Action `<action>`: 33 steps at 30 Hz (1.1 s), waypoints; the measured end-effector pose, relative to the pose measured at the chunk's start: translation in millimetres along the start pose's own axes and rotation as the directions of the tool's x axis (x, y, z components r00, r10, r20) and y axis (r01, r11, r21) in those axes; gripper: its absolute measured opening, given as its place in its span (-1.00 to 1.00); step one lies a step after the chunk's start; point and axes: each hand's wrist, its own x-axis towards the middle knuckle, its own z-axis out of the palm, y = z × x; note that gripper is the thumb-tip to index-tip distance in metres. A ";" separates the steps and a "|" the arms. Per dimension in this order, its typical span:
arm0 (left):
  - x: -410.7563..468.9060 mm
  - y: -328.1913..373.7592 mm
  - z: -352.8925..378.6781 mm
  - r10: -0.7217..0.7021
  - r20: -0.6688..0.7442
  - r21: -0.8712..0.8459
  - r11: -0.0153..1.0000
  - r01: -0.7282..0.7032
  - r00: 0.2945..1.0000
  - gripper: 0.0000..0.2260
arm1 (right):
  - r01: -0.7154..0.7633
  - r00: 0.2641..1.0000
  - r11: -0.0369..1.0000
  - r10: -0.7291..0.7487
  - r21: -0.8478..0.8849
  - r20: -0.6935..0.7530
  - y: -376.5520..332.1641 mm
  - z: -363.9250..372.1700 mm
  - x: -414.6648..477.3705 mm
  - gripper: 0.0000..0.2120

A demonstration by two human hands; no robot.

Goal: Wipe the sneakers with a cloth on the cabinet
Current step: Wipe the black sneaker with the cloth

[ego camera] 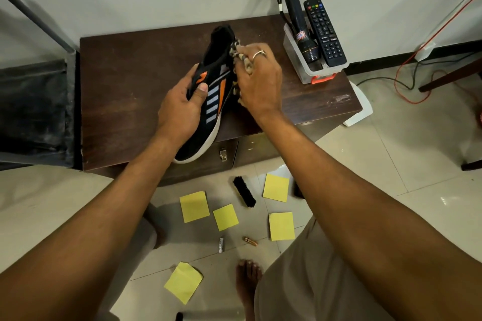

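Observation:
A black sneaker (214, 91) with orange patches, pale stripes and a white sole lies tilted on its side on the dark wooden cabinet (125, 91), its toe past the front edge. My left hand (180, 109) grips the sneaker around its middle, thumb on the upper. My right hand (258, 81), wearing a ring, is closed on a patterned cloth (238, 56) and presses it against the sneaker's right side near the collar. Most of the cloth is hidden under my fingers. Only one sneaker is in view.
A clear plastic bin (302, 65) at the cabinet's back right holds a black torch (296, 15) and a remote control (324, 31). On the tiled floor below lie a black shoe brush (244, 191), several yellow sticky notes (194, 206) and two small batteries (221, 244). Cables (407, 81) trail at right.

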 end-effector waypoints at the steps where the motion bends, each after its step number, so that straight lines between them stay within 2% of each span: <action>1: -0.2 -0.2 0.0 0.003 -0.003 0.003 1.000 -0.003 1.000 -0.51 | -0.001 1.000 1.000 0.001 0.008 -0.021 -1.2 2.2 1.1 -0.89; 3: 0.2 -1.3 0.5 0.007 -0.009 0.009 1.000 -0.007 1.000 -0.51 | 0.012 1.000 0.999 -0.012 0.041 -0.003 -3.4 6.5 -4.2 -0.90; 6: 2.0 -1.7 2.6 -0.001 -0.016 0.026 1.000 0.001 1.000 -0.48 | 0.057 0.986 0.997 -0.064 0.054 0.154 -3.2 5.6 -26.5 -0.84; 9: 1.6 -2.4 3.3 -0.008 -0.019 0.033 0.999 0.009 1.000 -0.48 | 0.055 0.972 0.998 -0.057 0.016 0.229 1.1 -4.3 -21.9 -0.84; 14: 1.1 -2.5 2.2 -0.012 -0.012 0.032 0.999 0.012 1.000 -0.49 | -0.050 0.996 0.998 0.053 -0.046 0.075 1.6 -1.4 1.0 -0.89; 20: -0.4 -0.2 2.6 -0.021 -0.019 0.048 0.999 0.022 1.000 -0.49 | 0.120 0.955 0.993 -0.116 0.002 0.274 -0.9 -8.6 -24.9 -0.83; 24: -1.2 -0.3 2.8 -0.020 -0.015 0.049 0.999 0.021 1.000 -0.49 | -0.011 0.992 0.999 0.017 -0.048 0.122 3.3 -4.5 -1.0 -0.87; 29: -3.7 0.0 2.5 -0.013 -0.027 0.061 0.998 0.015 1.000 -0.51 | 0.169 0.943 0.986 -0.162 -0.001 0.290 -6.2 -6.6 -27.6 -0.82; 31: -2.9 0.7 2.1 -0.015 -0.040 0.083 0.996 0.018 0.999 -0.53 | 0.135 0.954 0.990 -0.119 -0.039 0.275 -0.1 -9.4 -16.4 -0.83; 33: -2.0 2.3 3.0 -0.019 -0.043 0.089 0.996 0.023 0.999 -0.54 | 0.034 0.983 0.998 -0.023 -0.057 0.180 1.2 -6.5 -6.0 -0.87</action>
